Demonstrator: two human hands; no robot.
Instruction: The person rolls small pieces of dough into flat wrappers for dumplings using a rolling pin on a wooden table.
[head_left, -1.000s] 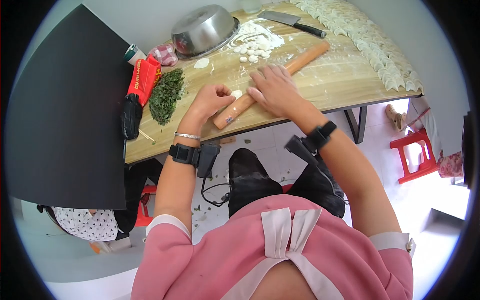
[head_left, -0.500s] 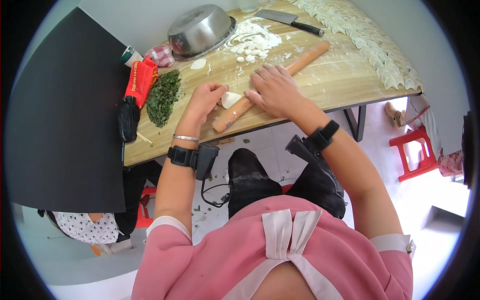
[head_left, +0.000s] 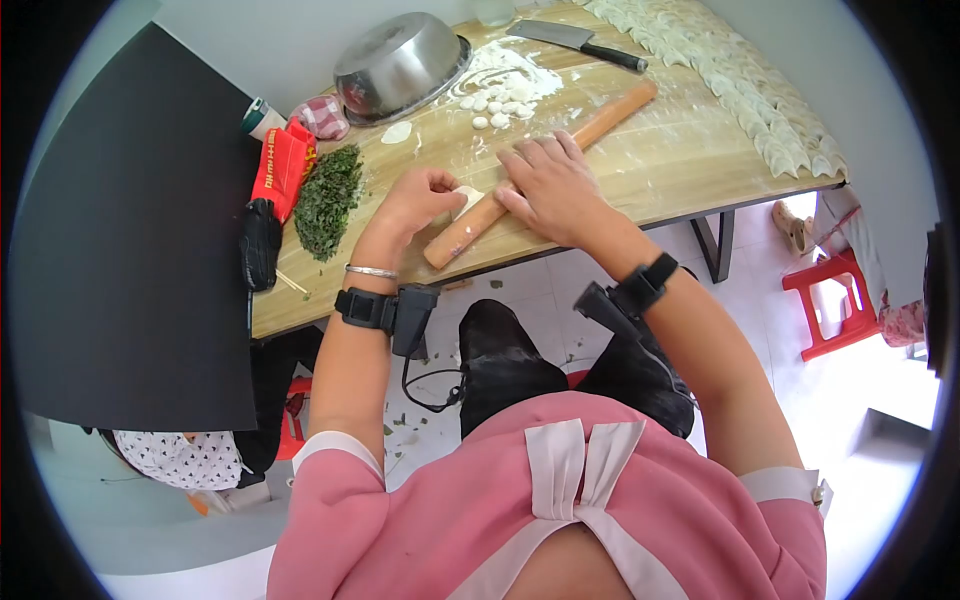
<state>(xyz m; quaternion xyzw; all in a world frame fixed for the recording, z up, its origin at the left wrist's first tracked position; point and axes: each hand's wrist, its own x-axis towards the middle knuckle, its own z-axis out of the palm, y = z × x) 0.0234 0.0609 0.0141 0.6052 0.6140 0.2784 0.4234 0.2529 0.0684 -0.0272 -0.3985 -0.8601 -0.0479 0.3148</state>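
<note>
Fingers (head_left: 447,183): left hand (head_left: 408,203) has its thumb and fingertips closed in a pinch on the edge of a dough round (head_left: 465,199); right hand (head_left: 552,188) lies flattish across the rolling pin (head_left: 470,231), fingers stretched out, not wrapped round it.
Dough round: pale, thin-looking, on the wooden table (head_left: 650,165), snug against the pin's left side. Partly hidden by the hand, so can't tell its full shape.
Rolling pin: orangey-brown, a few white smudges toward the near end, sitting on a diagonal.
Flour (head_left: 505,70): messy white patch, little dough lumps (head_left: 500,105) beside it, one flat wrapper (head_left: 396,132) off left, kinda oval.
Table edges: chopped greens (head_left: 328,205) left, upturned steel bowl (head_left: 395,65) and cleaver (head_left: 565,38) at the back, tons of dumplings (head_left: 720,85) in overlapping rows right.
</note>
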